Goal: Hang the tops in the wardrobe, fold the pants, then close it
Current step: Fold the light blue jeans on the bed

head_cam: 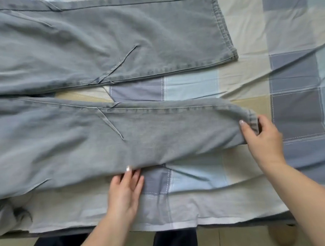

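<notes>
A pair of light grey-blue jeans (94,42) lies spread flat on the bed, legs pointing right, waist out of view on the left. The far leg lies flat with its hem at the upper right. My right hand (262,135) pinches the hem of the near leg (159,135), thumb on top and fingers under the cuff. At the near leg's lower edge, around mid-length, my left hand (126,187) has its fingertips tucked under the fabric and its thumb on top.
The bed is covered by a checked sheet (291,70) in blue, grey and beige patches, wrinkled at the right. The bed's front edge (167,224) runs across the bottom. Below it are a tiled floor, my dark trouser legs and a beige slipper (281,235).
</notes>
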### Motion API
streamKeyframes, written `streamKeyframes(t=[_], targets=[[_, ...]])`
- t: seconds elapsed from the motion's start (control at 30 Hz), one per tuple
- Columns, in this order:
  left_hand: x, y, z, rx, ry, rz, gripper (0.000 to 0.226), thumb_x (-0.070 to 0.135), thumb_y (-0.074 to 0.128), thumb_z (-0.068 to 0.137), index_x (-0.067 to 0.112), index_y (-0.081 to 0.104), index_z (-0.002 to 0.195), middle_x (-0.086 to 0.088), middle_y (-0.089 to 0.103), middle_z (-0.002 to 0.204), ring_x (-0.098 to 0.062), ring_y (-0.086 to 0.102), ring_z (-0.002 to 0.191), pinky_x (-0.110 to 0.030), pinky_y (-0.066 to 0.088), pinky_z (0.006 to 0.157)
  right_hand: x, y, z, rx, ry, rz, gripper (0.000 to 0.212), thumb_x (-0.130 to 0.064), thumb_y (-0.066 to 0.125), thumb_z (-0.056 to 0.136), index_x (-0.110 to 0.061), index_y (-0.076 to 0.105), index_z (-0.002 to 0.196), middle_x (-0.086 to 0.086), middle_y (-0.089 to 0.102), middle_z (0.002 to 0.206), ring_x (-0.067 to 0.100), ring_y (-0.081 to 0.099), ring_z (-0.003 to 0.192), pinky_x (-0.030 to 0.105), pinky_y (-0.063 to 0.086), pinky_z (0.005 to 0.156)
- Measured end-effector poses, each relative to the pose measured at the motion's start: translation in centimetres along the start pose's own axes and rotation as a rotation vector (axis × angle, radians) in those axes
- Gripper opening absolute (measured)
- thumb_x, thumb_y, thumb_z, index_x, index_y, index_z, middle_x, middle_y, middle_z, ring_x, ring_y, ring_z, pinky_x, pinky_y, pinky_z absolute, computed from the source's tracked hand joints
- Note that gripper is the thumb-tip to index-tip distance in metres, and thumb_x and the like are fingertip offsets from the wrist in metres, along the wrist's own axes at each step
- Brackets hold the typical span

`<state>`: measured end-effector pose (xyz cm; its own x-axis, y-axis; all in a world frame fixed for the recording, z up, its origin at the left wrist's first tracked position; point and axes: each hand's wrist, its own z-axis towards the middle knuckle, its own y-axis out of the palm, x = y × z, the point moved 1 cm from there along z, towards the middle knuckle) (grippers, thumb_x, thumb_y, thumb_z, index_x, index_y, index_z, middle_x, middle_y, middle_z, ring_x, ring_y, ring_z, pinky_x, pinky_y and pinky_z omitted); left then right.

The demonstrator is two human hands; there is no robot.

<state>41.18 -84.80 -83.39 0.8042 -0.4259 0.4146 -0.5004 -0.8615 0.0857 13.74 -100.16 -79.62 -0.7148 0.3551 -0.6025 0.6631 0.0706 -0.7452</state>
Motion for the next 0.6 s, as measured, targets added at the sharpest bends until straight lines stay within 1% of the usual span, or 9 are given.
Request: streamKeyframes(t=[0.1,0.17,0.27,0.33,0.4,0.43,0.47,0.53,0.6], targets=[[1.5,1.7,-0.5,-0.032,0.073,-0.011,0.009,0.011,0.055,0.094,0.011,0.059,0.086,-0.001,0.066,0.076,-0.003,0.062,0.059,-0.024,0.056,0.069,-1.8,-1.9,1.2,0.131,-0.006,0.017,0.012,-0.024,0.055,0.090,-0.014,0.061,0.087,0.004,0.057,0.077,0.023,0.051,0.076,0.031,0.036,0.068],[2.5,2.7,-1.2,-0.086,0.096,0.016,0.010,0.016,0.058,0.092,0.009,0.062,0.086,0.002,0.068,0.070,-0.002,0.057,0.051,-0.020,0.056,0.060,-2.9,-2.6,3.2,0.153,0.074,0.076,0.021,-0.026,0.054,0.089,-0.014,0.065,0.102,0.002,0.061,0.091,0.019,0.054,0.086,0.029,0.040,0.077],[3.7,3.2,-1.3,-0.219,0.103,0.051,0.011,0.015,0.054,0.093,0.012,0.059,0.103,-0.001,0.069,0.102,-0.012,0.069,0.089,-0.033,0.055,0.083,-3.3,-1.9,6.1,0.073,0.271,0.350,0.026,-0.041,0.058,0.080,-0.027,0.064,0.101,-0.003,0.065,0.105,0.014,0.060,0.095,0.032,0.048,0.089],[4.1,3.0,-0.6,-0.229,0.101,0.122,0.027,0.010,0.054,0.094,0.012,0.052,0.120,-0.002,0.061,0.117,-0.018,0.060,0.112,-0.042,0.046,0.098,-2.6,-0.8,6.7,0.021,0.344,0.410,0.037,-0.048,0.057,0.073,-0.028,0.063,0.103,-0.007,0.060,0.100,0.011,0.056,0.085,0.031,0.045,0.079],[4.0,2.6,0.5,-0.158,0.089,0.181,0.037,0.006,0.052,0.095,0.013,0.047,0.131,-0.001,0.058,0.118,-0.019,0.056,0.116,-0.042,0.043,0.100,-2.6,0.5,4.7,0.041,0.436,0.382,0.045,-0.040,0.057,0.084,-0.020,0.057,0.125,-0.006,0.054,0.107,0.010,0.051,0.089,0.026,0.037,0.079],[3.9,2.4,1.1,-0.101,0.088,0.188,0.035,0.005,0.051,0.096,0.012,0.048,0.131,-0.002,0.057,0.117,-0.019,0.055,0.116,-0.041,0.043,0.097,-2.0,1.2,3.3,0.093,0.464,0.351,0.041,-0.033,0.057,0.089,-0.016,0.055,0.126,-0.004,0.055,0.111,0.012,0.052,0.094,0.024,0.036,0.080],[3.9,2.2,1.8,-0.033,0.087,0.177,0.031,0.004,0.049,0.097,0.011,0.050,0.127,-0.003,0.057,0.116,-0.020,0.055,0.114,-0.041,0.043,0.094,-1.2,2.0,1.9,0.145,0.519,0.342,0.031,-0.029,0.056,0.091,-0.015,0.058,0.119,-0.001,0.058,0.110,0.015,0.053,0.094,0.024,0.036,0.080],[4.0,1.7,3.1,0.105,0.069,0.093,0.020,0.002,0.050,0.096,0.013,0.054,0.113,-0.006,0.060,0.111,-0.021,0.057,0.109,-0.040,0.046,0.088,0.1,4.3,-1.4,0.149,0.720,0.463,0.011,-0.027,0.055,0.093,-0.016,0.058,0.092,0.007,0.062,0.091,0.017,0.055,0.076,0.023,0.044,0.065],[4.3,1.2,4.1,0.180,0.063,-0.025,0.020,0.000,0.053,0.094,0.013,0.057,0.109,-0.005,0.064,0.100,-0.020,0.061,0.104,-0.036,0.048,0.083,0.3,7.3,-4.3,0.016,0.966,0.743,0.022,-0.027,0.052,0.097,-0.017,0.051,0.077,0.004,0.055,0.076,0.012,0.052,0.064,0.021,0.046,0.053]])
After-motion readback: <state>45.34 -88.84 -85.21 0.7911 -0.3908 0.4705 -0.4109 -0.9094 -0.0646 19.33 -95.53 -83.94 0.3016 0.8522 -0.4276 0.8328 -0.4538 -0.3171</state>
